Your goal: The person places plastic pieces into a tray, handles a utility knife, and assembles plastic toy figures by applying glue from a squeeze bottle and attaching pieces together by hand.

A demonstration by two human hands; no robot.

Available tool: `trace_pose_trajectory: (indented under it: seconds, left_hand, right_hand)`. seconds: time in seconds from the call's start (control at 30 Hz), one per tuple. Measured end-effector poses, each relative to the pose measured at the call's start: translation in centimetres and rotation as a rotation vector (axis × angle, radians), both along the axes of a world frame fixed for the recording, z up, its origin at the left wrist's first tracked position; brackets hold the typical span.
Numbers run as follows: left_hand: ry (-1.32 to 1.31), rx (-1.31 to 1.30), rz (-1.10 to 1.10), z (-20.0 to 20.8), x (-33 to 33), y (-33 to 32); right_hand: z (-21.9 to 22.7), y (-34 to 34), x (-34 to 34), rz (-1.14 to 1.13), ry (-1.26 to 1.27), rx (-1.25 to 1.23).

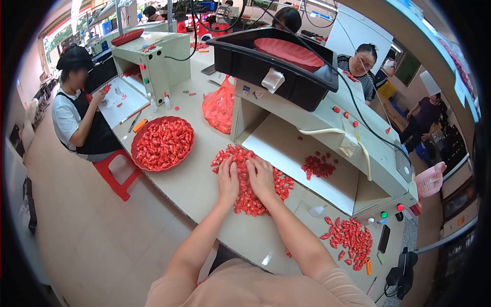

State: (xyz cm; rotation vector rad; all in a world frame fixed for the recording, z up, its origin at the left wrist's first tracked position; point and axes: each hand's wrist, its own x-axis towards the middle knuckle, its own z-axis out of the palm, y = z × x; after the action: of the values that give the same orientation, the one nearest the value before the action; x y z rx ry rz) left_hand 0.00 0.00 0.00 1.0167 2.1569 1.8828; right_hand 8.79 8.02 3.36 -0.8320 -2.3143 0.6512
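A loose pile of small glossy red pieces lies on the pale worktable in front of me. My left hand rests against the pile's left side, its fingers stretched forward. On the other side, my right hand lies over the pieces with its fingers extended and slightly apart. Red pieces show between the two hands and spill out beyond the right one. Neither hand is wrapped round anything. Left of the pile stands a round red tray heaped with similar red pieces.
Beyond the pile stands a grey open-fronted box with red pieces inside and a black bin on top. A red plastic bag sits beside it. Another heap lies at right, near an orange cutter. A co-worker sits at left.
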Motion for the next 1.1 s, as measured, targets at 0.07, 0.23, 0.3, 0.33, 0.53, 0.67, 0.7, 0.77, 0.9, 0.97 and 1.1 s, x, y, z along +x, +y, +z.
trace_pose_trajectory:
  seconds: [0.07, 0.23, 0.3, 0.33, 0.53, 0.67, 0.7, 0.77, 0.9, 0.97, 1.1]
  left_hand:
    - [-0.047, -0.007, -0.006, 0.9, 1.9, -0.4]
    - [-0.491, 0.334, -0.09, 0.9, -0.2, 2.0]
    - [-0.816, 0.496, -0.142, 3.0, 1.1, 2.0]
    - [-0.817, 0.495, -0.144, 3.1, 1.1, 2.0]
    - [-0.882, 0.555, -0.172, 6.3, 2.1, 1.3]
    - [-0.865, 0.648, -0.15, 8.8, 3.5, 0.2]
    - [-0.855, 0.662, -0.151, 9.6, 3.8, -0.3]
    - [-0.84, 0.679, -0.197, 12.2, 4.8, -1.5]
    - [-0.632, 0.829, -0.339, 18.3, 5.8, -3.3]
    - [-0.493, 0.971, -0.499, 23.3, 6.4, -2.8]
    - [-0.603, 1.058, -0.601, 32.6, 4.4, 0.8]
  right_hand:
    - [-0.4, -0.5, 1.4, -0.057, 0.072, 0.054]
    - [-0.4, -0.7, -2.5, -0.054, 0.206, -0.06]
    - [-0.5, -0.5, -2.8, -0.082, 0.342, -0.283]
    - [-0.5, -0.6, -2.8, -0.084, 0.342, -0.283]
    - [2.5, -1.9, -2.4, -0.007, 0.562, -0.501]
    - [5.3, -3.2, -1.1, 0.051, 0.66, -0.555]
    - [6.1, -3.8, -0.9, 0.056, 0.664, -0.554]
    - [8.2, -4.8, 0.1, 0.099, 0.72, -0.478]
    - [16.7, -6.9, 2.0, 0.207, 0.823, -0.228]
    - [21.4, -6.0, 2.8, 0.254, 0.845, 0.013]
    - [29.4, -2.7, -0.3, 0.281, 1.02, -0.075]
